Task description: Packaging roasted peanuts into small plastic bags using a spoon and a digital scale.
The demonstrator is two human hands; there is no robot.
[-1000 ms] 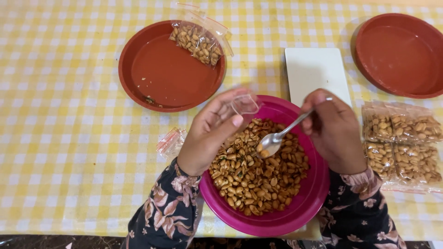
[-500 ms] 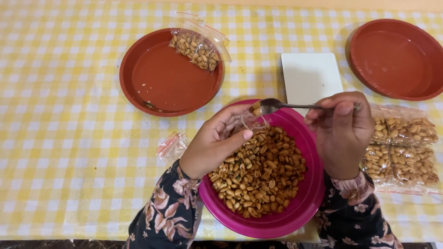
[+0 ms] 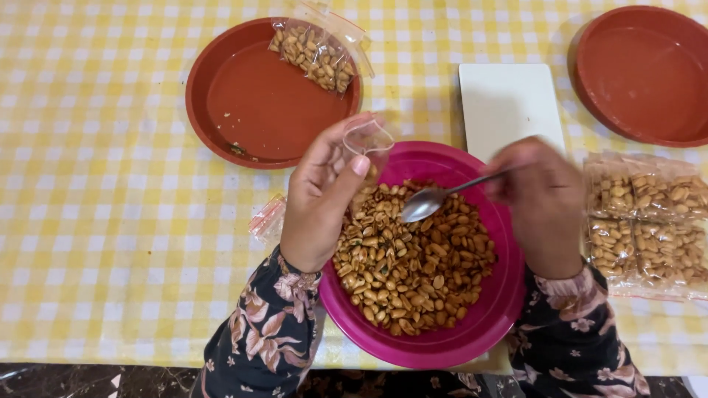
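Left hand (image 3: 321, 199) pinches small clear bag (image 3: 366, 138) over pink bowl (image 3: 487, 324) of peanuts (image 3: 413, 258); right hand (image 3: 542, 203) closed around spoon (image 3: 435, 199).

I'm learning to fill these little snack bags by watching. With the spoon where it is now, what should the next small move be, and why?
Probably dip the spoon into the peanuts for a scoop. Its bowl looks empty above the pink bowl, while the left hand holds the small clear bag open at the rim. The right hand grips the handle.
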